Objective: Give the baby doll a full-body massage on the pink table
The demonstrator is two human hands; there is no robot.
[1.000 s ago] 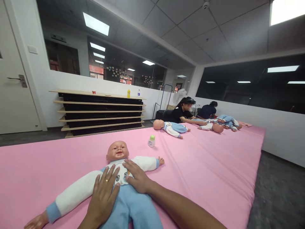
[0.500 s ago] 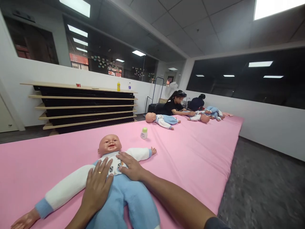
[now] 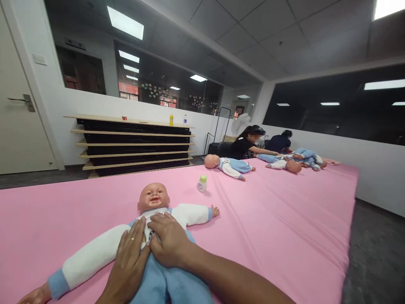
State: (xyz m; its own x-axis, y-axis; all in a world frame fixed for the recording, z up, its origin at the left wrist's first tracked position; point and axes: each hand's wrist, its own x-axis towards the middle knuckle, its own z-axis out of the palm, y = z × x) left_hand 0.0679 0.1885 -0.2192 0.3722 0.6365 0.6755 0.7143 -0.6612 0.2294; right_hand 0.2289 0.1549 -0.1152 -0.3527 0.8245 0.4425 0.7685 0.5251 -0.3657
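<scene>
A baby doll [image 3: 154, 197] in a blue and white suit lies on its back on the pink mat [image 3: 268, 219], head away from me, arms spread. My left hand [image 3: 128, 259], with a ring on one finger, lies flat on the doll's chest and belly with fingers stretched out. My right hand [image 3: 166, 238] rests beside it on the chest, fingers together and slightly curled, thumb touching the left hand. Neither hand holds anything.
A small white bottle with a green cap [image 3: 201, 184] stands on the mat beyond the doll. Further back lie other dolls [image 3: 229, 165], where two people [image 3: 248, 145] lean over the mat. Black-and-wood shelves [image 3: 133, 145] line the far wall; a door [image 3: 19, 122] is at left.
My right hand has slid left across the doll's chest until it touches my left hand. The camera view swung slightly. The doll has stayed put.
</scene>
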